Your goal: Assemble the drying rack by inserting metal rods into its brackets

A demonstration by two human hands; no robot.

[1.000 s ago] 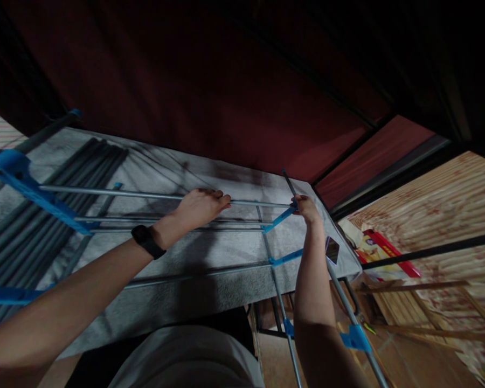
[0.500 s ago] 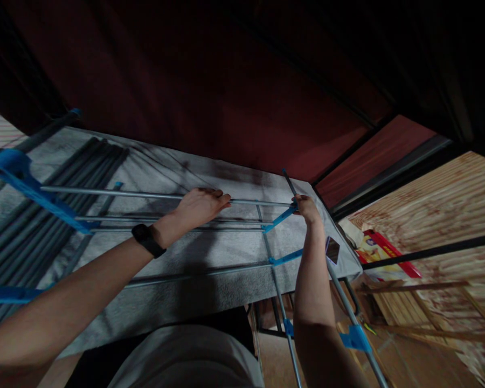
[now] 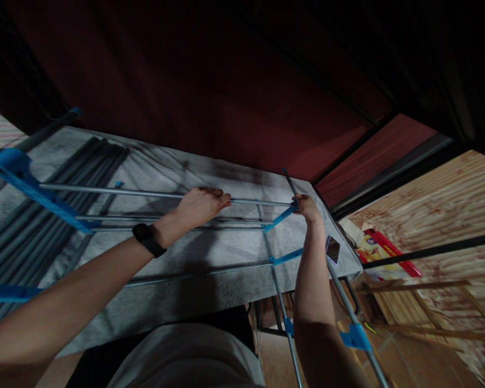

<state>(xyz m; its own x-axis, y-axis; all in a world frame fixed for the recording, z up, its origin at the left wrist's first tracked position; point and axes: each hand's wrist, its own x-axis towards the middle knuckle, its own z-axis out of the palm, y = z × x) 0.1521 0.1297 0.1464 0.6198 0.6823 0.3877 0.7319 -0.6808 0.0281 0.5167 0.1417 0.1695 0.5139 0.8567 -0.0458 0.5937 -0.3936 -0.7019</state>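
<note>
A metal rack frame of thin grey rods with blue plastic connectors (image 3: 281, 217) stands over a grey cloth-covered surface (image 3: 210, 253). My left hand (image 3: 200, 206), with a black watch on the wrist, is wrapped over the top horizontal rod (image 3: 113, 191) near its middle. My right hand (image 3: 306, 208) is closed on the blue corner joint where that rod meets an upright rod. Both arms reach forward from below.
A bundle of dark rods (image 3: 44, 215) lies on the cloth at the left. A small phone-like object (image 3: 332, 249) rests near the cloth's right edge. A red and yellow package (image 3: 378, 253) and wooden slats (image 3: 428, 307) lie on the floor at the right. A dark red wall rises behind.
</note>
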